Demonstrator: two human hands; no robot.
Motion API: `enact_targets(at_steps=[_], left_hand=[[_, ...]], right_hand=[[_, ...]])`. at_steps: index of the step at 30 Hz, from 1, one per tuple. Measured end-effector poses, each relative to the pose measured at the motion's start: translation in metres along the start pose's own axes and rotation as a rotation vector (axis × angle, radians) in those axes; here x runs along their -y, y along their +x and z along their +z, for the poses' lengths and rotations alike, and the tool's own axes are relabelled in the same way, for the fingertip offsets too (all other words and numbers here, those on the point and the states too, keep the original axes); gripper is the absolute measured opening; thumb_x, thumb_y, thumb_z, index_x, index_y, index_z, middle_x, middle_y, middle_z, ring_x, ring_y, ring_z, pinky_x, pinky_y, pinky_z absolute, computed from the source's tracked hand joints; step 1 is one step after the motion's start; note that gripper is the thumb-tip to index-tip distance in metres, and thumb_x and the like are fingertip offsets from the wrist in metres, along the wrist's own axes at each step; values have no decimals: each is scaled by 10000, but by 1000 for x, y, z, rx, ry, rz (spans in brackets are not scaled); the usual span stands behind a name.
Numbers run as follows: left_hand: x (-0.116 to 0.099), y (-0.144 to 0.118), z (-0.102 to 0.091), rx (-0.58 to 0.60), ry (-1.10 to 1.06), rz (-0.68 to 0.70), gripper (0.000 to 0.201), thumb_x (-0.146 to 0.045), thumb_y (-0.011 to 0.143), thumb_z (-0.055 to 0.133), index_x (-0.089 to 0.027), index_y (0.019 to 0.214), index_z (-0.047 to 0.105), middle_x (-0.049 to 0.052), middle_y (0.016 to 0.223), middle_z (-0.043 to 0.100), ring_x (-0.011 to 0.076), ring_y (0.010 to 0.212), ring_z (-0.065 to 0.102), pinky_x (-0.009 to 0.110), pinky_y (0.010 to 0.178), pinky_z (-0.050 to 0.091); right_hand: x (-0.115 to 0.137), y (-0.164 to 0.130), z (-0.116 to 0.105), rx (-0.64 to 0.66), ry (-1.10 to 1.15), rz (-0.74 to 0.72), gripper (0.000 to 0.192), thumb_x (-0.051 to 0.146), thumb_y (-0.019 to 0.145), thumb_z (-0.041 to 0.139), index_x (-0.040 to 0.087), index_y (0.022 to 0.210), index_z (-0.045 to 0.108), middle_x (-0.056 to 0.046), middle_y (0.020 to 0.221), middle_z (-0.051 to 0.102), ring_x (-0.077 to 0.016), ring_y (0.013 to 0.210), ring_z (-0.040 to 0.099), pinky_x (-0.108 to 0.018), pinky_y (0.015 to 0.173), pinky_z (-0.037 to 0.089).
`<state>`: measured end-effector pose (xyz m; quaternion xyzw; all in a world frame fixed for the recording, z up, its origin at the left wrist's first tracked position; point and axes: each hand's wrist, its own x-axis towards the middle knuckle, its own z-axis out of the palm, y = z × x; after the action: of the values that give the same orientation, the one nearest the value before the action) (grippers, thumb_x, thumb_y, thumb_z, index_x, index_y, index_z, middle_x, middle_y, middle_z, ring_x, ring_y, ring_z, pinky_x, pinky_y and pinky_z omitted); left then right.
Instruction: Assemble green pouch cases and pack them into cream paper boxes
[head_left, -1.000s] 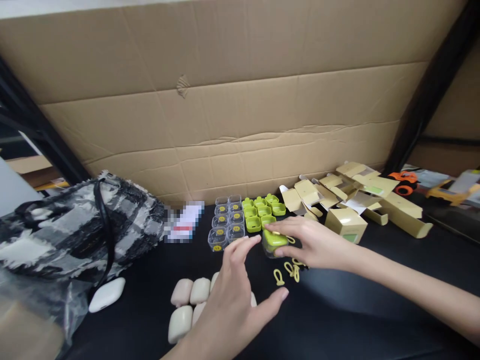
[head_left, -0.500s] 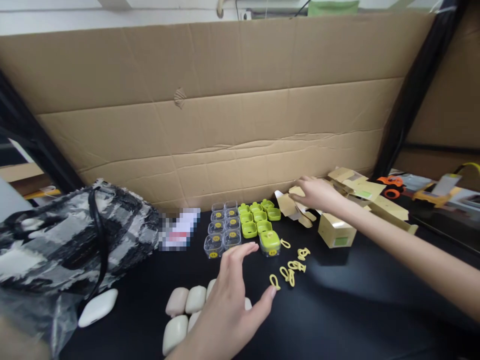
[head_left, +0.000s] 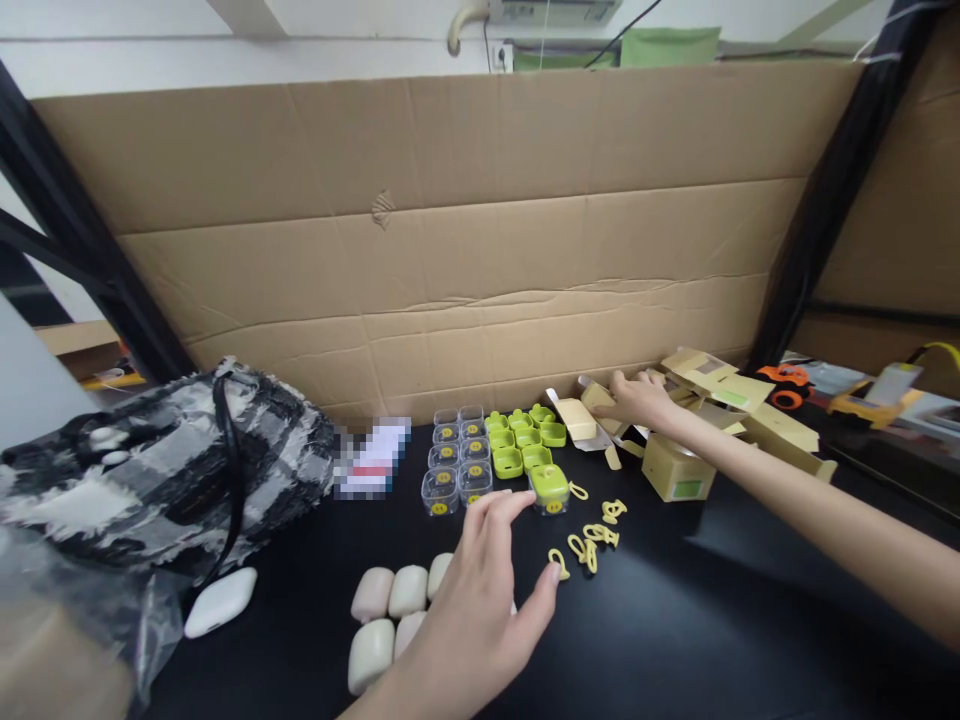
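My left hand (head_left: 487,610) hovers palm-down above the black table, thumb and fingers spread with nothing between them. Beneath it lie several pale rounded cases (head_left: 373,650), partly hidden by the hand. Several yellow loop straps (head_left: 584,552) lie just beyond its thumb. My right hand (head_left: 641,398) reaches to the back right, its fingers bent around the edge of a small opened cardboard box (head_left: 598,396); some fingertips are hidden. Left of that, another opened small box (head_left: 574,419) lies with its flaps out. A closed small box (head_left: 679,470) stands under my right forearm.
Clear square cases (head_left: 440,490) and lime-green lids (head_left: 508,461) stand in rows, with a lime-topped case (head_left: 550,488) in front. More opened cartons (head_left: 780,430) pile up at right. A black-grey bag (head_left: 277,450) and white case (head_left: 221,602) lie left. A cardboard wall (head_left: 480,250) rises behind.
The camera view has tilted up slightly. My right hand has shifted a little right, uncovering more of the two opened small boxes. My left hand keeps nearly the same pose.
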<state>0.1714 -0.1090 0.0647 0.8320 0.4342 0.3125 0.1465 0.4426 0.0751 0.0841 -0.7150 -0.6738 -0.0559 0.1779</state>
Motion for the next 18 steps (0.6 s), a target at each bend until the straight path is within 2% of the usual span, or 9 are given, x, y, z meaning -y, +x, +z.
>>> enact_targets(at_steps=[5,10,13,15,18], left_hand=[[0,1,0,15,-43,-21,411,-231,904,457,-259,1281,294,124,1311,443,257,1275,435,534,1063,374],[-2,11,-3,19,-211,-162,384,-315,901,474,-250,1240,306,130,1328,464,259,1299,418,552,1087,307],[-5,24,-2,39,-415,-274,429,-414,899,470,-220,1235,287,158,1295,515,260,1242,481,530,1065,332],[-7,31,2,35,-592,-318,502,-492,885,467,-203,1245,268,181,1276,533,251,1168,543,498,1029,383],[-9,34,8,0,-856,-308,600,-570,844,499,-195,1254,272,197,1306,521,254,1141,573,475,997,430]], right_hand=[[3,-4,-15,-81,247,19,311,316,924,561,160,1193,550,-85,1182,584,-221,993,607,-431,826,519],[17,-35,-37,-162,626,-69,500,472,867,580,141,1209,425,-147,1198,568,-239,1005,616,-371,809,536],[32,-68,-38,-125,818,-167,446,542,873,501,177,1116,419,-133,1095,614,-246,947,644,-357,732,562],[43,-92,-33,-91,909,-259,405,522,847,546,211,1071,415,-102,1049,621,-240,927,646,-360,720,567],[56,-127,-25,14,985,-423,390,436,814,630,236,1085,433,-87,1130,581,-235,1064,593,-382,863,536]])
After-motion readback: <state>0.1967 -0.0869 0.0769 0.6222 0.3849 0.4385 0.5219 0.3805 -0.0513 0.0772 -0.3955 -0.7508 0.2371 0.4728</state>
